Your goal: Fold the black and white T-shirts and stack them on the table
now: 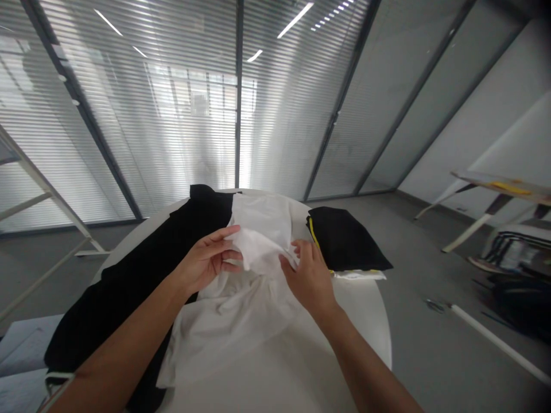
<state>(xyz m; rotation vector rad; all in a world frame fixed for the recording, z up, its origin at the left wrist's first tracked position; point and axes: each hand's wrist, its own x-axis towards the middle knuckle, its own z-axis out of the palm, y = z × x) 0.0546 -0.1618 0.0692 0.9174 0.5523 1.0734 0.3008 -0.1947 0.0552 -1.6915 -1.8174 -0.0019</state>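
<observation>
A white cloth point(245, 321), rumpled toward me and flatter at the far end, lies across a round white table. My left hand point(210, 259) is at the left edge of a raised fold, with the cloth between its thumb and fingers; the lower fingers are spread. On the right side of the same fold, my right hand point(310, 278) pinches the fabric between thumb and curled fingers. Black fabric point(155, 269) stretches along the table left of the white cloth, partly behind my left forearm. The cloth's garment type cannot be made out.
The round table point(370, 321) also bears a folded black stack point(348, 238) with yellow edging on the right. Glass partitions with blinds point(185, 132) stand behind. Papers point(26, 350) and a white metal frame point(51, 192) are at left; a white pole point(495, 338) is at right.
</observation>
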